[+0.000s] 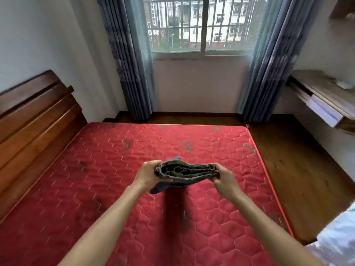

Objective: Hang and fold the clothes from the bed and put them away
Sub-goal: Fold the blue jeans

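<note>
Two hands hold one folded garment (187, 172) in the air above the bed (96, 189), near its middle and clear of its surface. The left hand (148, 174) grips the garment's left end, fingers curled round the stacked layers. The right hand (223, 178) grips the right end the same way, fingers wrapped over the fold. Between them the garment lies roughly level, its layered edges turned toward the camera; the cloth is dark, greenish grey, and a blue-grey flap hangs down from the lower left, just below the left hand. A scrap of lighter blue shows behind the top edge. Its shadow falls on the red quilted surface right beneath it. Both forearms (107, 223) reach forward from the bottom of the view. A brown wooden headboard (34, 120) stands along the bed's left side. Past the far edge lies a wood floor (299, 169), then a white wall (196, 85) with a barred window (203, 25) flanked by blue-grey curtains (128, 60). A wooden shelf (322, 93) juts from the right wall, with a small pale thing (343, 84) on it, too blurred to name. Pale patterned fabric (338, 240) fills the lower right corner; what it is I cannot tell
</note>
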`<state>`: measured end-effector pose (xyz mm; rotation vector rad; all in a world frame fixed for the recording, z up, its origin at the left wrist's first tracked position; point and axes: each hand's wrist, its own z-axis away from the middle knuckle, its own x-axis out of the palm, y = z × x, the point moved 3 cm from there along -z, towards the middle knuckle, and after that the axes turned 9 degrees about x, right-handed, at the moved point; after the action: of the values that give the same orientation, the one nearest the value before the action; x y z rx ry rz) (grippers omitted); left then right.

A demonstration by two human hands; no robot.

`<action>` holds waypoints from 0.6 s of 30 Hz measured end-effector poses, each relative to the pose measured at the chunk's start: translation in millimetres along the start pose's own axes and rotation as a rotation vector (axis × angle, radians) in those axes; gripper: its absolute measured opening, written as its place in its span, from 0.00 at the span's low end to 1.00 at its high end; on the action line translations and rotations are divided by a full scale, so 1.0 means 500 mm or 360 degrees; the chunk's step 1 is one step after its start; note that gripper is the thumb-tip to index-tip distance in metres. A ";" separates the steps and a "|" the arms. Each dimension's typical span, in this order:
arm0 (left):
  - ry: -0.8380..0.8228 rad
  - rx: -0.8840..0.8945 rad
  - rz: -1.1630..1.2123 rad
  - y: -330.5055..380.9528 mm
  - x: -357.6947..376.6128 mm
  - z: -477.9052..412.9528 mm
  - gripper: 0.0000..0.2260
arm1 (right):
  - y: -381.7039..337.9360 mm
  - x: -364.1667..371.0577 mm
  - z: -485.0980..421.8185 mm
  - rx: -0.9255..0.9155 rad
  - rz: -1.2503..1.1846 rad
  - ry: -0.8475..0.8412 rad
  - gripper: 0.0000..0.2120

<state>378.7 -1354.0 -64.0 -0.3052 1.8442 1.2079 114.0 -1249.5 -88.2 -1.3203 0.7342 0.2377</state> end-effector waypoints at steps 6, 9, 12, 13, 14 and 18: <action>-0.0504 -0.0359 0.0148 -0.131 0.262 0.285 0.26 | 0.242 0.180 0.219 0.0297 0.0139 -0.0497 0.20; -0.0628 -0.0509 0.0147 -0.169 0.369 0.410 0.29 | 0.354 0.250 0.313 0.0456 0.0208 -0.0628 0.24; -0.0733 -0.0636 0.0211 -0.191 0.463 0.529 0.26 | 0.440 0.302 0.406 0.0617 0.0300 -0.0767 0.19; -0.0759 -0.0680 0.0230 -0.197 0.490 0.565 0.23 | 0.465 0.316 0.432 0.0668 0.0326 -0.0810 0.16; -0.0782 -0.0719 0.0245 -0.206 0.519 0.600 0.20 | 0.489 0.331 0.455 0.0710 0.0351 -0.0845 0.15; -0.0867 -0.0871 0.0321 -0.249 0.615 0.694 0.16 | 0.566 0.393 0.511 0.0813 0.0421 -0.0974 0.18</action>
<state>463.6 -1051.0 -426.4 -0.0699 1.0772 1.7294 195.7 -984.0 -415.2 -0.6062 0.3994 0.5936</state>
